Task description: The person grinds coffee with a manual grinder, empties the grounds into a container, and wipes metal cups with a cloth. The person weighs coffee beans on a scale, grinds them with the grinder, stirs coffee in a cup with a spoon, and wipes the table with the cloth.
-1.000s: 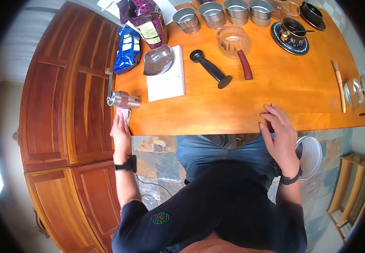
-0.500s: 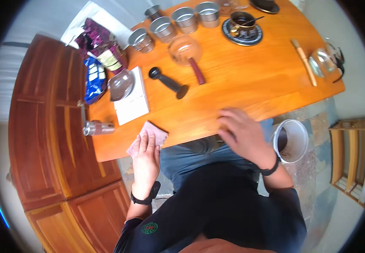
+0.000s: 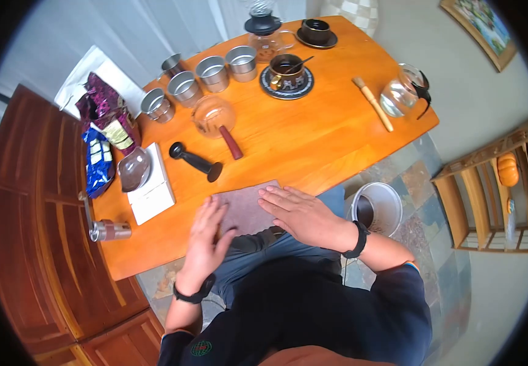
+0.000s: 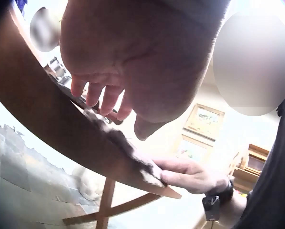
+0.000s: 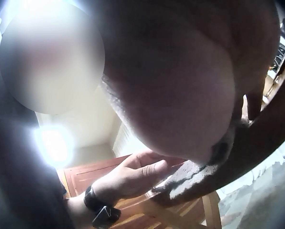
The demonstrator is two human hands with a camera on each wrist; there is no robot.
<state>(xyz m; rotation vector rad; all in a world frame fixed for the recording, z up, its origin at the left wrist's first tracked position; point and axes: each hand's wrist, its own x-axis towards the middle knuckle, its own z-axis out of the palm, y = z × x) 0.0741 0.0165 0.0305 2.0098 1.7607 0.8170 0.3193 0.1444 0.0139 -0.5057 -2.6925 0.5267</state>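
A greyish-pink cloth [image 3: 247, 210] lies spread at the table's front edge, its near side hanging over. My right hand [image 3: 303, 218] rests on the cloth's right part with its fingers straight. At the cloth's left side is my left hand [image 3: 206, 238], fingers extended and thumb apart, holding nothing. The left wrist view shows the right hand [image 4: 192, 175] with its fingertips at the end of the cloth [image 4: 128, 149]. A black double-ended scoop [image 3: 195, 162] lies just beyond the cloth, close to a glass pan with a red handle [image 3: 231, 143].
Metal cups [image 3: 184, 90] line the back, beside a dark cup [image 3: 286, 68] on a saucer. A hand grinder [image 3: 111, 230] lies left, near a white scale [image 3: 153, 204] bearing a glass dish. A brush [image 3: 373, 105] and glass pot [image 3: 400, 96] are right; a bucket [image 3: 392, 201] stands below.
My left hand has brought the cloth from the table's left end to the front middle, where it is now spread wider. My right hand has come onto it. The head view has turned rightward.
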